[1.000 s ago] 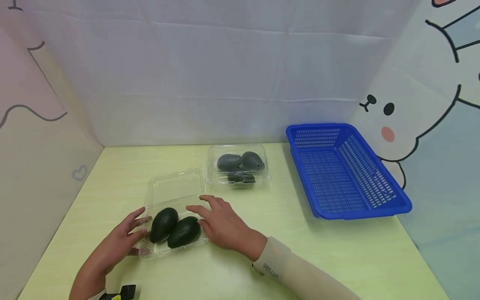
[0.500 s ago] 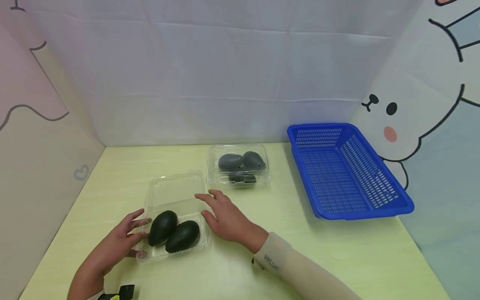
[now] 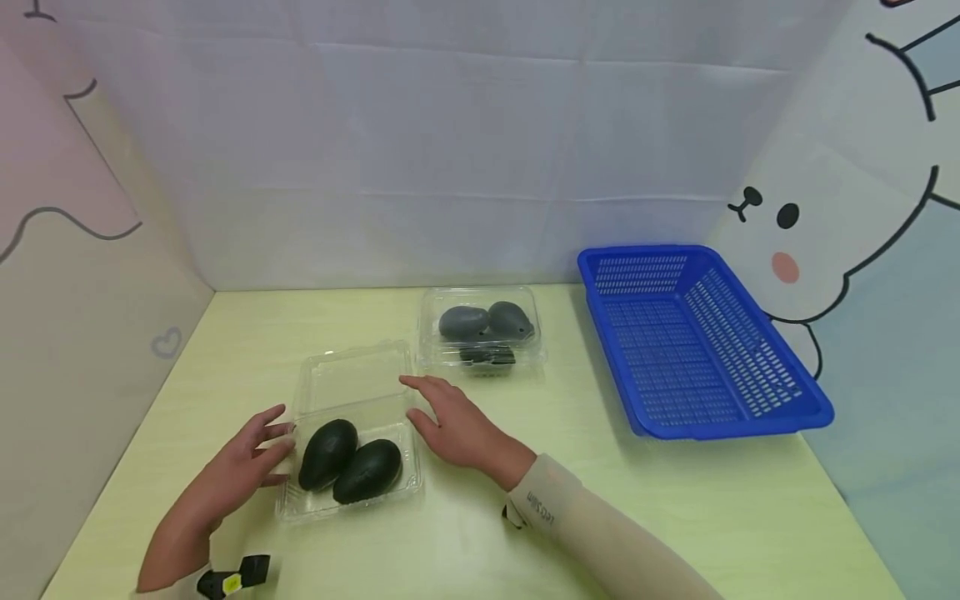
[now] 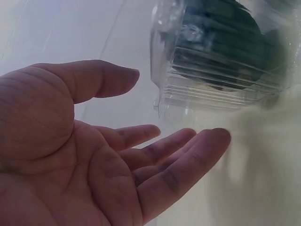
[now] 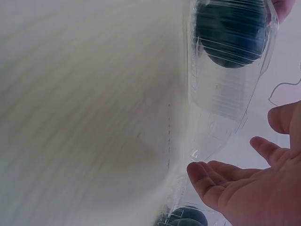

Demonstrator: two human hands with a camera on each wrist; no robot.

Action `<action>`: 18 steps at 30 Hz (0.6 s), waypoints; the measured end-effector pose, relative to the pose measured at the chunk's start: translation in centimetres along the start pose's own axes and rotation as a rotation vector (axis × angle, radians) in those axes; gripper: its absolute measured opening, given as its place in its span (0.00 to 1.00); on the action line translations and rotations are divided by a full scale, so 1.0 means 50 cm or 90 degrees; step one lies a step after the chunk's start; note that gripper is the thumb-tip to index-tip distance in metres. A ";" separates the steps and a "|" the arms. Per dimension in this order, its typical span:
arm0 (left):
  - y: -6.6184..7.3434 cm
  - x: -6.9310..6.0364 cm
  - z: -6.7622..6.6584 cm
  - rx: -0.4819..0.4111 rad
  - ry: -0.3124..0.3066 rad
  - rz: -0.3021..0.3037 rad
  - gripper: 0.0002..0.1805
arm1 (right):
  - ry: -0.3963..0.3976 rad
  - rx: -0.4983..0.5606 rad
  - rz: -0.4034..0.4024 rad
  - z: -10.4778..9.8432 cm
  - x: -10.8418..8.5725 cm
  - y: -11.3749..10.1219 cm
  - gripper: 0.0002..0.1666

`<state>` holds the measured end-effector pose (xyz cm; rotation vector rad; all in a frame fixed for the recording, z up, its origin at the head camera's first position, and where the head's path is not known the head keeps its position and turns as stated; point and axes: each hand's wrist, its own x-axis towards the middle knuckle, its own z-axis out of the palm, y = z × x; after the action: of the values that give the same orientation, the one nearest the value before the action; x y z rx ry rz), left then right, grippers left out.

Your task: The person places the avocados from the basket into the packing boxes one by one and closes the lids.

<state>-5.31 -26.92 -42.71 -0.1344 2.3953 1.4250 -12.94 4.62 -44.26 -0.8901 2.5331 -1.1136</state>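
A clear plastic clamshell box (image 3: 375, 410) lies with its lid (image 3: 358, 377) folded back on the table. Two dark green avocados, one on the left (image 3: 327, 454) and one on the right (image 3: 367, 472), sit side by side in its base. My left hand (image 3: 242, 467) is at the box's left side, fingers loosely spread and holding nothing; in the left wrist view a gap shows between its thumb and the box wall (image 4: 207, 96). My right hand (image 3: 463, 429) hovers at the box's right edge near the hinge, fingers extended. Whether its fingertips touch the plastic I cannot tell.
Behind, a second clear box (image 3: 480, 295) stands closed with several dark avocados (image 3: 463, 322) inside. A blue plastic basket (image 3: 637, 383) stands at the right, with nothing seen in it. A white cloth wall (image 3: 450, 150) bounds the table's back edge.
The open box has slid slightly toward me. My right hand has drawn back from over the right avocado to the box's edge. My left fingers have come away from the box's left side.
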 end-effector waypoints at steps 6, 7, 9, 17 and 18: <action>0.014 0.014 -0.002 0.068 0.021 0.020 0.43 | -0.007 0.022 0.007 0.003 0.004 0.001 0.32; 0.016 0.017 -0.003 0.078 0.021 0.016 0.43 | -0.008 0.025 0.008 0.004 0.004 0.001 0.32; 0.017 0.023 -0.002 0.089 0.021 0.011 0.45 | -0.011 0.029 0.005 0.006 0.005 0.002 0.33; 0.008 0.037 0.001 0.072 0.012 0.029 0.46 | -0.024 0.033 -0.015 0.008 0.007 -0.001 0.34; 0.008 0.036 0.001 0.067 0.013 0.032 0.46 | -0.026 0.033 -0.019 0.008 0.008 -0.001 0.34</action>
<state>-7.08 -26.49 -43.03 -0.0628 2.5011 1.3207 -13.03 4.11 -44.48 -0.9305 2.4546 -1.1515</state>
